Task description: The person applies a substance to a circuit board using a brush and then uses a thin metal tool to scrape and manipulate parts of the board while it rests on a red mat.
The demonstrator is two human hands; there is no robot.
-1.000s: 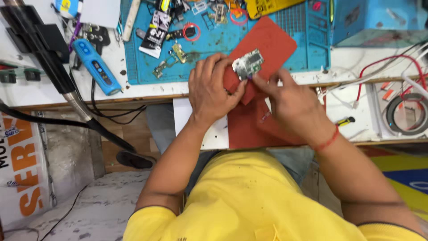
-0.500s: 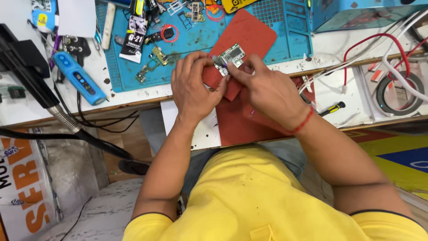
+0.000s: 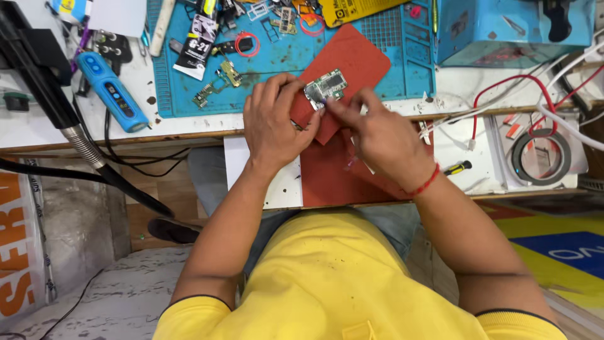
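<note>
Small circuit board (image 3: 326, 87) pinched at its near edge by the left hand (image 3: 274, 123), just above a red mat (image 3: 352, 60) on the blue work mat (image 3: 283, 56). Right hand (image 3: 377, 135) closed at the board's lower edge, fingertips (image 3: 328, 104) touching it; any tool between them too small to tell.

I saw a green board (image 3: 326, 87) with silver patches over a brick-red mat (image 3: 352, 60). Under that lay a bright blue mat (image 3: 283, 56) with a grid pattern on a white table (image 3: 453, 85). The shirt (image 3: 333, 277) was plain yellow with dark-edged sleeves. A red thread (image 3: 426, 184) circled the wrist. A blue tool (image 3: 113, 91) carried black buttons.
</note>
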